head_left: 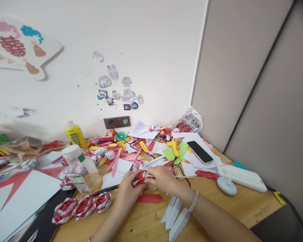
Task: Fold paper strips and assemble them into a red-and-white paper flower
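Near the middle of the wooden table [207,205], my left hand [129,188] is closed round a small red and white folded paper piece [141,176]. From the right, my right hand [158,178] pinches a thin wooden stick [185,176], its near end at the red and white piece. Below the hands lies a red paper strip [150,198]. White folded paper strips [174,213] lie under my right forearm. Left of my left forearm sit three red and white twisted paper flowers [83,206] in a row.
Behind the hands are heaped paper scraps [118,154], a yellow glue gun [173,148] and a black phone [200,152]. At left stand a clear jar [82,168] and a yellow bottle [75,134]. A white power strip [242,177] and a round white device [226,186] lie right.
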`<move>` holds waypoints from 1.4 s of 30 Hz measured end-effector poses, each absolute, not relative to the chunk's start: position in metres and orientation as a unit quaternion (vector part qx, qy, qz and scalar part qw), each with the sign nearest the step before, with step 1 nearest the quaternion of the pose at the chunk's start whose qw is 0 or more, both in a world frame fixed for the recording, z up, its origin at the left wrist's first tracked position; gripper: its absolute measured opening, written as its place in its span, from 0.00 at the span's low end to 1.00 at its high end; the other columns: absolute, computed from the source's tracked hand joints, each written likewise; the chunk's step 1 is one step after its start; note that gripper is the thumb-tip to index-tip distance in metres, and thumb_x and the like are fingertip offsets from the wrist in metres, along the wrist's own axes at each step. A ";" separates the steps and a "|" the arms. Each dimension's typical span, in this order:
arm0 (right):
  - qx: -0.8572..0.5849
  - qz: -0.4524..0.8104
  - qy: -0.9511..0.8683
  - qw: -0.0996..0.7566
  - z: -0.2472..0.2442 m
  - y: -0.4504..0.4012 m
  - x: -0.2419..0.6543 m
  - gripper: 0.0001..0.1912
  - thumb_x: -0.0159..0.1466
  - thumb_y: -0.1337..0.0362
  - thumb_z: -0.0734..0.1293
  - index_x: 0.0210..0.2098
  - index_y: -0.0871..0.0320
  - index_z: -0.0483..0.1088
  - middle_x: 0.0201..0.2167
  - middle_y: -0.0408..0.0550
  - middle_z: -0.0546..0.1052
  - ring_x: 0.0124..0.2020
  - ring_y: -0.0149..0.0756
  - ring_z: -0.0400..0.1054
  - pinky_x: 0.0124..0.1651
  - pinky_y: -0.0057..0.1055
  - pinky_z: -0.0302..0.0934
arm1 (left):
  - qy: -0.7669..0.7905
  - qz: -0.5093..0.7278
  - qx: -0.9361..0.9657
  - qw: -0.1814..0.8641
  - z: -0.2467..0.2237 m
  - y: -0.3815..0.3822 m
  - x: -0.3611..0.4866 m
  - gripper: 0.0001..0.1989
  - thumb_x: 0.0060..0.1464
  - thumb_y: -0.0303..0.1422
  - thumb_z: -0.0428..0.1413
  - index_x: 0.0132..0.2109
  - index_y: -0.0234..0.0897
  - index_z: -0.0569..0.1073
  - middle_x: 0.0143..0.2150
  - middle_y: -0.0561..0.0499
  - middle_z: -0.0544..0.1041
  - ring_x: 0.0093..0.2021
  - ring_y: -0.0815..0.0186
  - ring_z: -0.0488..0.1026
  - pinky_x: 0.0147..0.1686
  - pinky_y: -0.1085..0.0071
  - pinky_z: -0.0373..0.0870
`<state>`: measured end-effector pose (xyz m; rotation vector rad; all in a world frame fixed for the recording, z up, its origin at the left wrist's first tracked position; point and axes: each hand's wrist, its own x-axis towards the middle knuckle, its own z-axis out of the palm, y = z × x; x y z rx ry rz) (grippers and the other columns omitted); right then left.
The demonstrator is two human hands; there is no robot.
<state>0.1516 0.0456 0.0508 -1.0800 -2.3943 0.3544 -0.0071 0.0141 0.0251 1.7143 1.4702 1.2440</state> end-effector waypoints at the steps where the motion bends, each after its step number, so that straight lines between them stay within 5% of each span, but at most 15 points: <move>1: -0.391 0.136 -0.877 0.243 0.051 0.046 0.152 0.06 0.58 0.64 0.66 0.26 0.59 0.70 0.22 0.40 0.70 0.23 0.26 0.59 0.25 0.22 0.43 | 0.548 0.466 0.637 0.278 0.026 0.014 -0.007 0.17 0.40 0.30 0.57 0.41 0.38 0.74 0.34 0.50 0.69 0.36 0.62 0.71 0.36 0.64 0.73; 12: -0.354 0.170 -0.884 0.254 0.060 0.045 0.158 0.14 0.59 0.67 0.63 0.18 0.61 0.63 0.15 0.36 0.60 0.19 0.23 0.49 0.22 0.22 0.38 | 0.542 0.491 0.603 0.319 0.023 0.016 -0.008 0.19 0.37 0.32 0.58 0.41 0.36 0.74 0.35 0.51 0.69 0.37 0.61 0.72 0.37 0.63 0.73; 23: -0.358 0.130 -0.888 0.259 0.057 0.042 0.155 0.10 0.61 0.66 0.61 0.24 0.59 0.68 0.21 0.39 0.70 0.22 0.24 0.57 0.25 0.23 0.43 | 0.542 0.485 0.614 0.307 0.021 0.015 -0.009 0.19 0.39 0.33 0.58 0.43 0.37 0.73 0.35 0.51 0.69 0.38 0.61 0.72 0.38 0.64 0.73; 36: -0.317 -0.167 -0.905 0.229 0.039 0.034 0.142 0.06 0.63 0.72 0.58 0.34 0.61 0.66 0.21 0.45 0.72 0.23 0.33 0.67 0.24 0.28 0.52 | 0.608 0.507 0.546 0.274 0.030 0.017 -0.010 0.20 0.35 0.32 0.58 0.41 0.35 0.73 0.37 0.48 0.75 0.35 0.60 0.75 0.35 0.64 0.74; 42: -0.262 -0.264 -0.894 0.248 0.032 0.034 0.143 0.12 0.61 0.76 0.57 0.45 0.67 0.63 0.22 0.47 0.72 0.22 0.34 0.66 0.22 0.29 0.53 | 0.640 0.497 0.506 0.297 0.043 0.013 -0.007 0.22 0.32 0.34 0.59 0.40 0.32 0.73 0.39 0.45 0.77 0.35 0.58 0.76 0.34 0.66 0.73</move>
